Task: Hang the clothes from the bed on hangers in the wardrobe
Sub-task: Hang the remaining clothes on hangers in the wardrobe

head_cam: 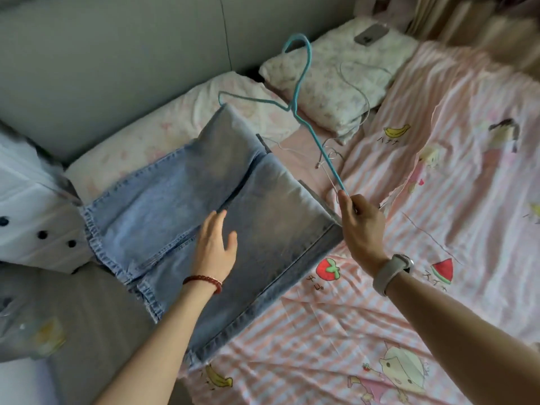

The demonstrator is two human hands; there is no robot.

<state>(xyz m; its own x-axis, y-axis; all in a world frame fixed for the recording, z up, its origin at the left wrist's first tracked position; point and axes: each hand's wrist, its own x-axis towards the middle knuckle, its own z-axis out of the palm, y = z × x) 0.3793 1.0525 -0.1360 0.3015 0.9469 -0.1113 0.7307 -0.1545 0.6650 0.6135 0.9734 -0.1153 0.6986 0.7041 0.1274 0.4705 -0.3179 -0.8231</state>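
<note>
The right hand (362, 226) pinches one end of the blue hanger (304, 112), which slants toward the upper centre above the pillows (336, 92). The left hand (214, 247), fingers spread, rests flat on the folded jeans (181, 194) at centre; the hanger's far corner appears to sit inside the fold. Striped sheet (380, 331) lies bare at lower right.

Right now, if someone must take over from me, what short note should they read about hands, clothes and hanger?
Left hand: open, flat on the folded jeans on the bed.
Right hand: fingers pinch one end of the blue hanger, held up over the bed.
Done: jeans appear threaded over the hanger bar.
Left: carry them to the wardrobe; white buttoned garment at left is not yet on a hanger.
</note>
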